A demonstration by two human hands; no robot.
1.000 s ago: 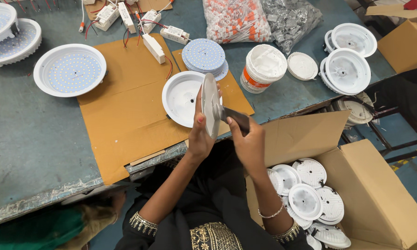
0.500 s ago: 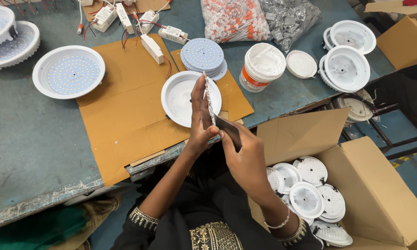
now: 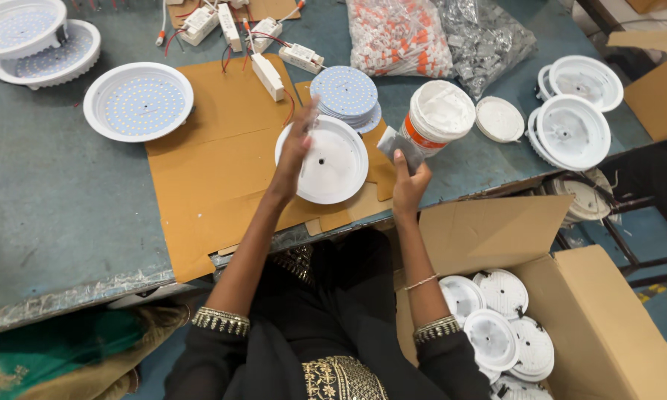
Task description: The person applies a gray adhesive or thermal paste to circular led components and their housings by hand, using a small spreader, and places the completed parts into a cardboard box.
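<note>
My left hand reaches over the left rim of a round white lamp housing that lies on a brown cardboard sheet. Its fingers are stretched out and blurred, with a thin pale edge along them; whether it holds a disc I cannot tell. My right hand hovers just right of the housing and grips a small grey card. Behind the housing lies a stack of LED discs. A white tub with an orange band stands right beside the card.
Finished LED lamps lie at the left, small driver boxes with wires at the back. Two plastic bags of parts sit at the rear, white housings at the right. An open carton of housings stands below the table.
Both hands have moved from in front of my body out over the table. The left hand, which held an LED disc on edge, now reaches over the housing; the right hand has moved apart from it.
</note>
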